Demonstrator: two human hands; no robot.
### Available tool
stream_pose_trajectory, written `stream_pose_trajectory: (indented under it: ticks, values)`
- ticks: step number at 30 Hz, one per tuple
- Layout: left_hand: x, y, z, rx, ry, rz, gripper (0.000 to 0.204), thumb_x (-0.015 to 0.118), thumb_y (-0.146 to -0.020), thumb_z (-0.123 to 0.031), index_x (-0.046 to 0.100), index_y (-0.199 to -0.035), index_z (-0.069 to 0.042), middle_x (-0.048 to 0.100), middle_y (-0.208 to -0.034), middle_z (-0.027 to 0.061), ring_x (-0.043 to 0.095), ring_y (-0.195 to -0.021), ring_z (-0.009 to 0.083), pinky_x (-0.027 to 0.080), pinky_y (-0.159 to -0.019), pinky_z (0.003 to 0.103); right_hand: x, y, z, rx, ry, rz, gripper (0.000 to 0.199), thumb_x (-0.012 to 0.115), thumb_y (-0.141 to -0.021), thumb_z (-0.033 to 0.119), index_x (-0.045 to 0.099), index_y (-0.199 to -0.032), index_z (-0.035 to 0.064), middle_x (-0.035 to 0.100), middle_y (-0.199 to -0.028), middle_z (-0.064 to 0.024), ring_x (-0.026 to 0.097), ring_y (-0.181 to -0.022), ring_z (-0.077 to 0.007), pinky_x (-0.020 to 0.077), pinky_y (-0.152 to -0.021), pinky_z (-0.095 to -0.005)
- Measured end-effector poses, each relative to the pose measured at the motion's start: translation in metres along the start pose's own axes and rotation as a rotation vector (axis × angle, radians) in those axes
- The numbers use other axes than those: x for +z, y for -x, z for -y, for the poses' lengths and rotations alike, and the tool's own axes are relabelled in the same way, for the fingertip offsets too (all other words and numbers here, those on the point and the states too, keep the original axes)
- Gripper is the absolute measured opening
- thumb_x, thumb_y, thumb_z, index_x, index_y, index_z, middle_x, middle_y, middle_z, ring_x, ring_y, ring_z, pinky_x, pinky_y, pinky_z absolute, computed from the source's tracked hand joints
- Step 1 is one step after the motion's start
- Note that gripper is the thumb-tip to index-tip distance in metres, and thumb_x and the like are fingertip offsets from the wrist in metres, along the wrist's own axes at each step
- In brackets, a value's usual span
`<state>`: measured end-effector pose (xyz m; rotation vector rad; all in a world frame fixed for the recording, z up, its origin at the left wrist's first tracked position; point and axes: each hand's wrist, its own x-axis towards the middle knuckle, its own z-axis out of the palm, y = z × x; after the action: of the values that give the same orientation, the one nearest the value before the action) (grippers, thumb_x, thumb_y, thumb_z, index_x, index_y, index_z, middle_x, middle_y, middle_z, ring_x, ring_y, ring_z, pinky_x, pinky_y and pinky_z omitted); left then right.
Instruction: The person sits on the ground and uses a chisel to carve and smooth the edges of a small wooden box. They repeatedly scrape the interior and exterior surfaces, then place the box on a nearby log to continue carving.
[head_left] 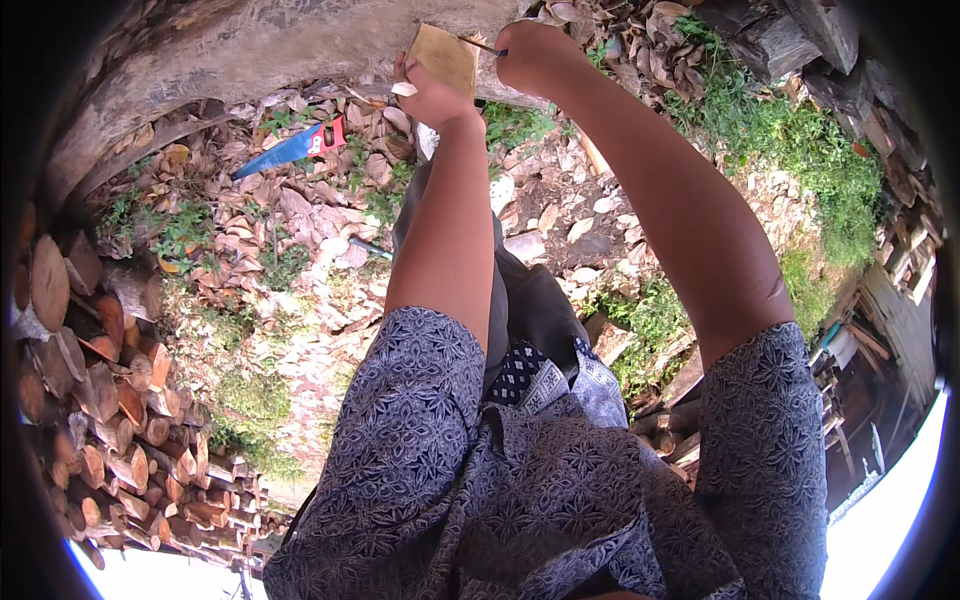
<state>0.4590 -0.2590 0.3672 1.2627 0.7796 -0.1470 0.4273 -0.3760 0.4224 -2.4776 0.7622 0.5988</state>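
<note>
At the top of the view, my left hand (438,97) is closed around the lower left side of a flat, squarish, light-brown wooden block (443,58). A small pale piece (404,89) shows at this hand; whether it is held or stuck there I cannot tell. My right hand (537,60) is a fist around a tool with a thin dark shaft (481,46). The shaft points left and its tip meets or overlaps the block's upper right edge. The tool's handle is hidden in the fist, so its exact kind does not show.
Behind the block lies a large grey log (270,50). A handsaw (290,149) with a blue blade and red handle rests on dry leaves to the left. Stacked firewood (130,430) stands at lower left. Weathered boards (905,320) and green plants (800,160) are on the right.
</note>
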Motion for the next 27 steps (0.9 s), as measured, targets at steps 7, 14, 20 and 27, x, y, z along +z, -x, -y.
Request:
stream_pose_trajectory:
  ticks: [7, 14, 20, 27]
  values:
    - [-0.011, -0.007, 0.012, -0.084, 0.023, 0.055, 0.046, 0.053, -0.097, -0.028, 0.056, -0.136, -0.004, 0.06, -0.131, 0.0129, 0.06, -0.116, 0.0263, 0.048, -0.098, 0.039, -0.034, 0.022, 0.003, 0.045, -0.111, 0.198, 0.034, 0.067, -0.09, 0.032, 0.071, -0.119, 0.0141, 0.073, -0.085, -0.0117, 0.072, -0.071, -0.0259, 0.0591, -0.071, -0.04]
    - [-0.004, -0.01, 0.014, -0.016, -0.013, -0.005, 0.057, 0.058, -0.091, -0.045, 0.065, -0.125, 0.0, 0.068, -0.121, 0.0144, 0.067, -0.103, 0.0282, 0.054, -0.088, 0.042, -0.039, 0.01, 0.006, -0.02, -0.044, 0.176, 0.035, 0.066, -0.09, 0.03, 0.071, -0.121, 0.0151, 0.074, -0.087, -0.0122, 0.074, -0.074, -0.0263, 0.0594, -0.074, -0.0405]
    - [-0.005, -0.005, 0.007, -0.029, -0.018, 0.026, 0.055, 0.057, -0.092, -0.043, 0.064, -0.128, -0.002, 0.066, -0.124, 0.0138, 0.066, -0.106, 0.0276, 0.052, -0.091, 0.041, -0.018, -0.008, 0.005, 0.062, -0.024, 0.145, 0.034, 0.066, -0.089, 0.028, 0.071, -0.121, 0.0154, 0.074, -0.088, -0.0104, 0.073, -0.074, -0.0253, 0.0604, -0.073, -0.0404]
    - [-0.006, -0.015, 0.019, -0.025, -0.037, -0.004, 0.057, 0.056, -0.09, -0.042, 0.062, -0.129, -0.001, 0.065, -0.125, 0.0138, 0.065, -0.107, 0.0278, 0.051, -0.091, 0.041, -0.044, 0.019, -0.005, -0.103, -0.007, 0.106, 0.034, 0.068, -0.089, 0.03, 0.071, -0.12, 0.0154, 0.074, -0.091, -0.012, 0.073, -0.073, -0.0236, 0.0603, -0.067, -0.0379]
